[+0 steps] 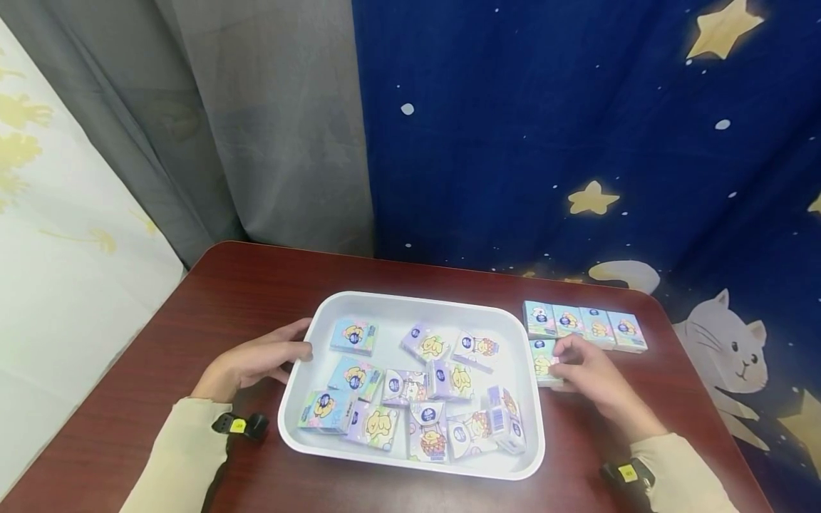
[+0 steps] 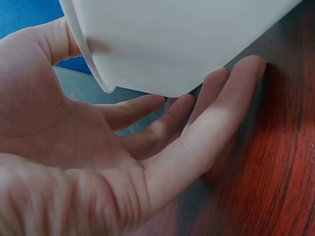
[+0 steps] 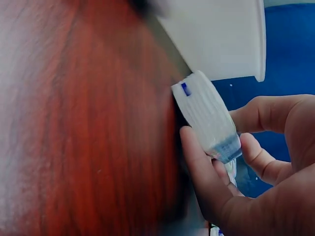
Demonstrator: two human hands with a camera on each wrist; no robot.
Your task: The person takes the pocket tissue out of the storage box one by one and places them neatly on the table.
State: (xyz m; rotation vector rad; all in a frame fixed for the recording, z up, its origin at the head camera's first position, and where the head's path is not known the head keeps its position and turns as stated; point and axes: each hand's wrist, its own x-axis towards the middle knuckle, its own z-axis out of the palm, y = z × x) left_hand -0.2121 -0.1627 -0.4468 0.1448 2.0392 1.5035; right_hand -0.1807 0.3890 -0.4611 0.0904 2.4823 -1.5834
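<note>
Your right grip [image 1: 586,367] pinches a pack [image 3: 205,115] just beside the tray [image 1: 410,301], likely light, soft and easily crushed, so take it gently by opposite sides, while your left grip [image 1: 259,361] holds the tray's edge, and only the head view shows the other packs [image 1: 377,425] inside

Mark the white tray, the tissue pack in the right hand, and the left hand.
White tray [image 1: 390,347]: head view, bare inner floor.
Held tissue pack [image 3: 205,115]: right wrist view, white side.
Left hand [image 1: 259,360]: head view, back of the hand.
</note>
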